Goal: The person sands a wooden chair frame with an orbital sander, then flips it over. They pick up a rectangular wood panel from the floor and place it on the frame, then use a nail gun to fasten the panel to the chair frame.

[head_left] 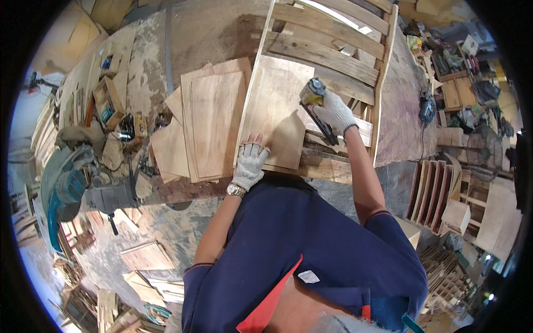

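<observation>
While the gloved right hand point(336, 111) grips a nail gun point(314, 95) over the slatted wooden frame point(322, 60), the gloved left hand point(249, 165) lies unclenched at the near left edge of a plywood panel point(278, 114). In the head view, that panel sits on the frame. Containers, far left: open wooden box point(115, 94), contents too small to ID; smaller tray point(115, 69) just beyond, blue item point(107, 61) inside.

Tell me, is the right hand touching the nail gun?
Touching. The head view shows the gloved right hand gripping the nail gun, with no gap between them.
</observation>
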A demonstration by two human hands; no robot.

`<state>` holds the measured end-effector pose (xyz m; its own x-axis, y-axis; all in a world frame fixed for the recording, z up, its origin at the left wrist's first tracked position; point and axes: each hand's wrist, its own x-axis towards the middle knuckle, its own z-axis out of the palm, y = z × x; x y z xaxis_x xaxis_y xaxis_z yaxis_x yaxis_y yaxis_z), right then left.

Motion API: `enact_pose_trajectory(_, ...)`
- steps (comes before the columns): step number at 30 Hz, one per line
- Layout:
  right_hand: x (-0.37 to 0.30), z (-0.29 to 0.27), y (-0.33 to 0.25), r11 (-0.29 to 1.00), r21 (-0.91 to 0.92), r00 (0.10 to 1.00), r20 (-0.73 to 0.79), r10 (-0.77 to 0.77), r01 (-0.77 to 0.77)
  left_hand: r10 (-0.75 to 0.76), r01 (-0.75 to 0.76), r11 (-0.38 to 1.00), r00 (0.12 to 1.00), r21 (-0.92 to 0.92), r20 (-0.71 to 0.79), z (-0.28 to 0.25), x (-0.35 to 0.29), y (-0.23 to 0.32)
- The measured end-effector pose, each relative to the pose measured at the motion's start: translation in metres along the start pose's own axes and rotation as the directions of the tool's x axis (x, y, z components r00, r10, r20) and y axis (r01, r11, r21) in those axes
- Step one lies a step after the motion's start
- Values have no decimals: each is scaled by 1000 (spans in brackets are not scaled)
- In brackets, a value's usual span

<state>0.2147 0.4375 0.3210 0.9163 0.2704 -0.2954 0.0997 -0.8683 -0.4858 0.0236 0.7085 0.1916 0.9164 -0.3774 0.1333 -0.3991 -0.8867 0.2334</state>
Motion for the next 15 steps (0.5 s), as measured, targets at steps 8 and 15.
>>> enact_pose_trajectory(8,-29,15,-9,996,-87,999,-34,8,-11,22,-19,999,997,39,-74,2,-1,1)
enact_pose_trajectory(15,1,25,-42,987,-148,998,8,-66,67,13,-16,995,1000,-103,-25,-13,2,2)
